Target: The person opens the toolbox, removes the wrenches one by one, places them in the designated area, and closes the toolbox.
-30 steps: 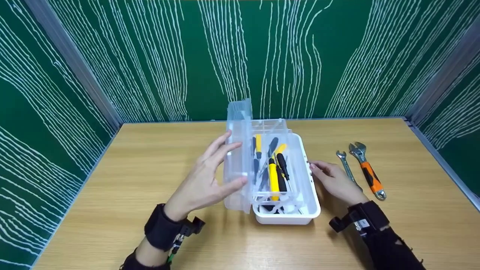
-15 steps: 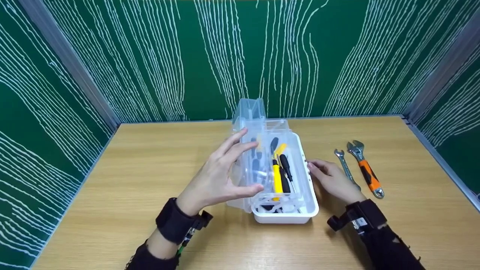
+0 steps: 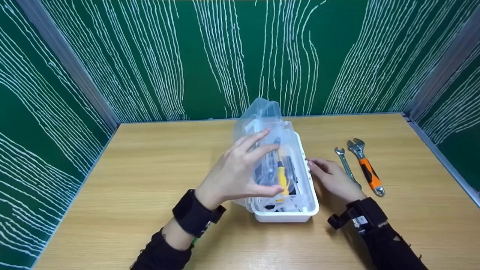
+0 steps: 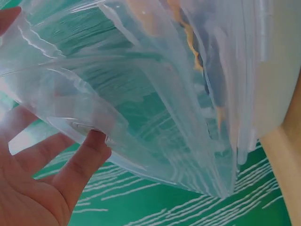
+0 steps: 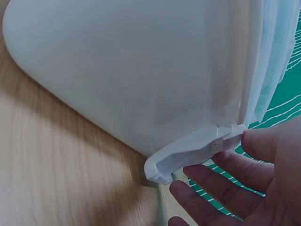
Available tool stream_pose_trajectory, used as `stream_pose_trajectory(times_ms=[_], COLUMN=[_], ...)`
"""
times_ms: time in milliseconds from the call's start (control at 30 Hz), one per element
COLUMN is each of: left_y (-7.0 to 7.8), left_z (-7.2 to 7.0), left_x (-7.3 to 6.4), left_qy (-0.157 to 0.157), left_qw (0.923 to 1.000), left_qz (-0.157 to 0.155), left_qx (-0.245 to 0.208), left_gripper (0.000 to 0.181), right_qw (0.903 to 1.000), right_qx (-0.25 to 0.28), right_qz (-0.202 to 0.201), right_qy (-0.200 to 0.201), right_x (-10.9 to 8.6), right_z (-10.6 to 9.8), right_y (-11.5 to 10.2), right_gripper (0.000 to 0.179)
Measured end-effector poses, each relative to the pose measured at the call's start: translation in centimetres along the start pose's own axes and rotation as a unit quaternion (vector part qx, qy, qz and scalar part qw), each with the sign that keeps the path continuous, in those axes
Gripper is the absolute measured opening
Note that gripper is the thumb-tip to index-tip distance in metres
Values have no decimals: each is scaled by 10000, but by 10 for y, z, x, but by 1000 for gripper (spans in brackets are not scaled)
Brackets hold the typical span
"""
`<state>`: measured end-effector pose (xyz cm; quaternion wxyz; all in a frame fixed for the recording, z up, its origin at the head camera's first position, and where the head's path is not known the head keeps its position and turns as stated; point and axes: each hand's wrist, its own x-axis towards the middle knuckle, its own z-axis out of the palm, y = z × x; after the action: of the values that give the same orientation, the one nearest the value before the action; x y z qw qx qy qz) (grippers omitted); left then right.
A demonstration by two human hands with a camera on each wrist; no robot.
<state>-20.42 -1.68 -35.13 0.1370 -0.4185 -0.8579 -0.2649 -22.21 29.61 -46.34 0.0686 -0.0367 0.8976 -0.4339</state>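
Observation:
A white toolbox stands on the table, its clear plastic lid slanting over the base, partway closed. My left hand touches the outside of the lid, fingers and thumb spread wide; in the left wrist view the fingertips rest against the clear plastic. At the box's right side my right hand pinches a white latch between thumb and index finger, the other fingers lying below it. Through the lid show a yellow-handled tool and several dark-handled tools, partly hidden by the left hand.
To the right of the right hand lie a small metal wrench and an adjustable wrench with an orange and black handle. Green panels with white wavy lines enclose the wooden table at the back and sides.
My left hand has moved right, and the lid has swung right from nearly upright to slanting over the tools. The right hand stays at the box's side.

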Motion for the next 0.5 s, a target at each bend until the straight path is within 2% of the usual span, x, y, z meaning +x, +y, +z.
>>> stream_pose_trajectory(times_ms=[267,500], left_y=[16,28], left_z=[14,28], left_x=[17,28], left_qy=[-329,-723], left_qw=[9971,9869], left_qz=[346,515], left_qx=[596,1347], left_gripper=[83,80], right_qw=[9999,9999], right_qx=[40,58], right_qz=[125,82], right_qy=[-80,-103], right_x=[-1,-2], right_z=[-1,-2], right_y=[2,2], right_gripper=[67,66])
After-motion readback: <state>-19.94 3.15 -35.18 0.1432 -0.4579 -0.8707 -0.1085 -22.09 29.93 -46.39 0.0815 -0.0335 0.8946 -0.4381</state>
